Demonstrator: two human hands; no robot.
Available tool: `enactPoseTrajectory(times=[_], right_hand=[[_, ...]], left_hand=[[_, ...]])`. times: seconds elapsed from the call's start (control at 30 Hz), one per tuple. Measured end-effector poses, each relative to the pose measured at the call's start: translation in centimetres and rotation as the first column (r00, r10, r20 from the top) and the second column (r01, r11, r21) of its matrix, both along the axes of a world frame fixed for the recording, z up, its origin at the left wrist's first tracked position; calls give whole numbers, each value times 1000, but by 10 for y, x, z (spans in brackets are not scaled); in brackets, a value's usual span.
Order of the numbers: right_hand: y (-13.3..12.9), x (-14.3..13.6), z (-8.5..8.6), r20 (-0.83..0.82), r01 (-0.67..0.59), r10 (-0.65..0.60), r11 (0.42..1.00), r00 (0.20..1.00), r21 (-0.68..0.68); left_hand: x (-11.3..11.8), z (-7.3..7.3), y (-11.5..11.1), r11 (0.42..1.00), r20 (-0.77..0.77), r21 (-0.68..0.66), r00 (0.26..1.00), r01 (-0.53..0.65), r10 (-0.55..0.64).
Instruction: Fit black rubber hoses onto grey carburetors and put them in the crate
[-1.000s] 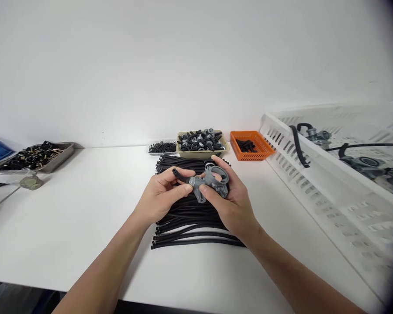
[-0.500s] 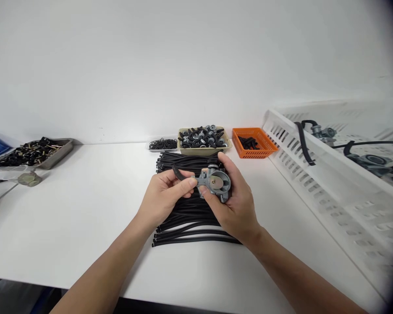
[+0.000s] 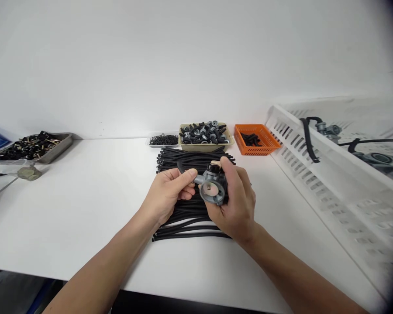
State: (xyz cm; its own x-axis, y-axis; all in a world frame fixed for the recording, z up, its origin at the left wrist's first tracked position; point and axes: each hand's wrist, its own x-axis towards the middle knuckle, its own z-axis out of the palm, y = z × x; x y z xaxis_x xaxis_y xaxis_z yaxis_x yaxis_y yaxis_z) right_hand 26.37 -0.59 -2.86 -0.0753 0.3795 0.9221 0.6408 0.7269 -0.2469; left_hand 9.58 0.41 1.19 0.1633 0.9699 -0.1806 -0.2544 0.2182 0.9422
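My right hand (image 3: 234,198) wraps around a grey metal carburetor (image 3: 212,190), its round bore with a brass-coloured disc facing me. A black cap (image 3: 213,168) sits on its upper side, near my right thumb. My left hand (image 3: 170,192) is closed in a pinch at the carburetor's left, where a grey stem (image 3: 199,179) meets a short black rubber hose (image 3: 180,166). The hose end sticks up behind my left thumb; its joint with the stem is hidden by the fingers. Beneath both hands lies a row of black hoses (image 3: 190,229) on the white table.
Along the wall stand a clear tray of black rings (image 3: 163,139), a beige tray (image 3: 206,148) of grey-and-black fittings and an orange basket (image 3: 258,151) with short black tubes. A white slotted crate (image 3: 334,183) holding carburetors flanks the right. A metal tray (image 3: 57,150) of small parts sits left.
The carburetor has turned in my right hand, its bore now tilted lower and leftward and the black cap showing more. My left hand keeps its pinch. The view has shifted slightly.
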Motion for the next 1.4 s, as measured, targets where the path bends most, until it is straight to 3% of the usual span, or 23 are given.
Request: enactPoseTrajectory(times=[0.13,0.27,0.43,0.53,0.63,0.7,0.73,0.8,0.87,0.93,1.0,1.07,1.2,1.3,1.4], right_hand=[[2,0,1,47,-32,26,992,999,120],[-2,-1,2,22,-16,14,995,1000,94],[-8,-2,1,-124,1,-21,987,992,-161],[-10,-2,4,-325,-163,23,898,945,-409],[-9,-1,11,-568,-413,24,713,823,-567],[-8,0,18,-735,-610,-19,543,678,-577],[-8,0,23,-801,-711,-47,431,597,-555],[-7,2,31,-889,-875,-103,162,445,-457],[-7,5,37,-931,-944,-162,-92,327,-315],[-7,7,41,-946,-951,-226,-255,234,-174],[-6,9,40,-942,-941,-285,-331,175,-75],[-6,10,38,-937,-936,-314,-351,154,-36],[-6,8,33,-939,-950,-298,-301,171,-78],[-8,4,32,-953,-965,-237,-224,188,-134],[-11,0,32,-951,-966,-175,-90,255,-242]], left_hand=[[5,0,-2,990,106,-136,994,22,-7],[10,-1,-4,987,153,-157,988,11,14],[8,-3,-4,996,92,72,995,-45,39],[3,-6,1,981,11,195,1000,-9,7],[-3,-8,6,959,-77,281,997,28,-6],[-6,-6,7,943,-116,329,993,46,-8],[-9,-4,7,935,-118,350,993,59,-19],[-14,1,8,921,-100,376,993,103,-70],[-20,4,9,900,-75,399,985,173,-156],[-25,6,11,876,-67,412,967,251,-246],[-28,6,13,860,-68,416,953,295,-294],[-28,6,14,863,-79,408,953,298,-291],[-25,7,11,874,-141,425,971,237,-195],[-22,7,8,891,-187,425,979,157,-84],[-20,7,5,914,-219,398,975,72,18]])
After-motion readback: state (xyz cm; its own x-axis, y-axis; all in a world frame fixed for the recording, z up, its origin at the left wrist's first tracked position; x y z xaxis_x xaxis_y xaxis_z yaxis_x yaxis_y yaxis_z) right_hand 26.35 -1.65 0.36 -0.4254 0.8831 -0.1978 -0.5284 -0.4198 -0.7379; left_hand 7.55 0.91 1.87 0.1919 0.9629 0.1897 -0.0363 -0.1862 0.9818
